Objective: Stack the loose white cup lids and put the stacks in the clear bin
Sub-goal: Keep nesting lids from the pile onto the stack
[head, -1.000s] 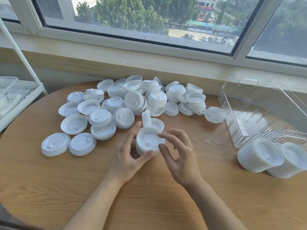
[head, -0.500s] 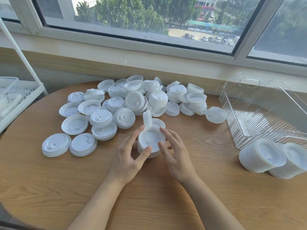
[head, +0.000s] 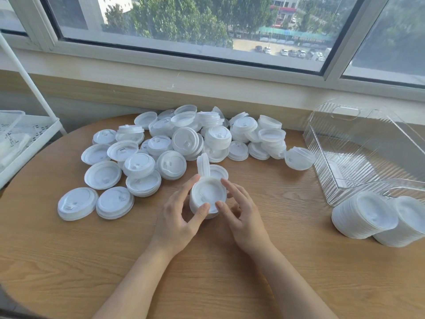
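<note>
White plastic lid stack [head: 208,196] at bench [head: 69,261] centre, cupped from both sides. Left hand [head: 178,217] grip curled round stack, thumb on near rim. Right hand [head: 241,212] grip likewise, fingers on far side. Loose white round lids [head: 161,143] heaped behind. Clear ribbed plastic bin [head: 358,153] right; two finished white lid stacks [head: 365,217] lying on sides just before it.
</note>
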The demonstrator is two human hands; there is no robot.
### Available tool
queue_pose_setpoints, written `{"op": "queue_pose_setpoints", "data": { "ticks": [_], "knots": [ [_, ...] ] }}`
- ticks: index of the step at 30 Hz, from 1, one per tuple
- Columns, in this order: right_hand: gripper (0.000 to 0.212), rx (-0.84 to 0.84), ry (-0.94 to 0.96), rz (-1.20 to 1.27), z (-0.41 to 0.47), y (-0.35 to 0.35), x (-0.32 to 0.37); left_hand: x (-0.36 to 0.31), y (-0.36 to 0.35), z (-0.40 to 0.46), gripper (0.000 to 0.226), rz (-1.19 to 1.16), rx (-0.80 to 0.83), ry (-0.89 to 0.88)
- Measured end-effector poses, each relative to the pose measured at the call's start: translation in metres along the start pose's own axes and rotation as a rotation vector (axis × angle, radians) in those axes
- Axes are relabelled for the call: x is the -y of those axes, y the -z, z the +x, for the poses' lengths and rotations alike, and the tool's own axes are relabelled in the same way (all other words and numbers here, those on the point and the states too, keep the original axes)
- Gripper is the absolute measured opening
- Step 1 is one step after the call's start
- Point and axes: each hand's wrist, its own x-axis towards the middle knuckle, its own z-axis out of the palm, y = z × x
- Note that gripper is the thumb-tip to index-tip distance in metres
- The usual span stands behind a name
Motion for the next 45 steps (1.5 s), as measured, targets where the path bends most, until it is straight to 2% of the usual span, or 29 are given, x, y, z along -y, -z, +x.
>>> {"op": "queue_pose_setpoints", "data": {
  "ticks": [5, 9, 12, 15, 19, 22, 26, 34, 39, 45],
  "knots": [
    [0.047, 0.001, 0.075, -0.034, 0.006, 0.006, -0.002, 0.001, -0.002, 0.001, 0.066, -0.022, 0.012, 0.001],
    [0.034, -0.145, 0.048, -0.099, 0.023, 0.008, -0.010, 0.000, -0.002, 0.001, 0.068, -0.036, -0.025, 0.020],
    [0.032, -0.204, 0.028, -0.221, 0.037, 0.005, -0.019, 0.001, -0.002, 0.002, 0.069, -0.033, -0.049, 0.012],
    [0.044, -0.181, 0.052, -0.301, 0.047, 0.003, -0.020, 0.001, -0.003, 0.002, 0.071, -0.016, -0.059, -0.006],
    [0.037, -0.128, 0.059, -0.362, 0.053, 0.000, -0.023, 0.000, -0.005, 0.002, 0.091, 0.075, -0.059, -0.032],
    [0.034, -0.114, 0.083, -0.370, 0.052, 0.000, -0.022, 0.001, -0.006, 0.003, 0.097, 0.098, -0.079, -0.040],
    [0.031, -0.136, 0.109, -0.350, 0.049, -0.001, -0.017, 0.000, -0.004, 0.000, 0.093, 0.078, -0.118, -0.016],
    [0.024, -0.236, 0.067, -0.297, 0.048, -0.020, -0.012, 0.018, 0.018, -0.012, 0.091, 0.070, -0.315, 0.068],
    [0.024, -0.232, 0.061, -0.268, 0.054, -0.039, -0.004, 0.011, 0.018, -0.011, 0.098, 0.032, -0.249, 0.092],
    [0.006, -0.267, 0.088, -0.296, 0.058, -0.044, -0.002, 0.007, 0.018, -0.011, 0.105, -0.009, -0.225, 0.090]
  ]
}}
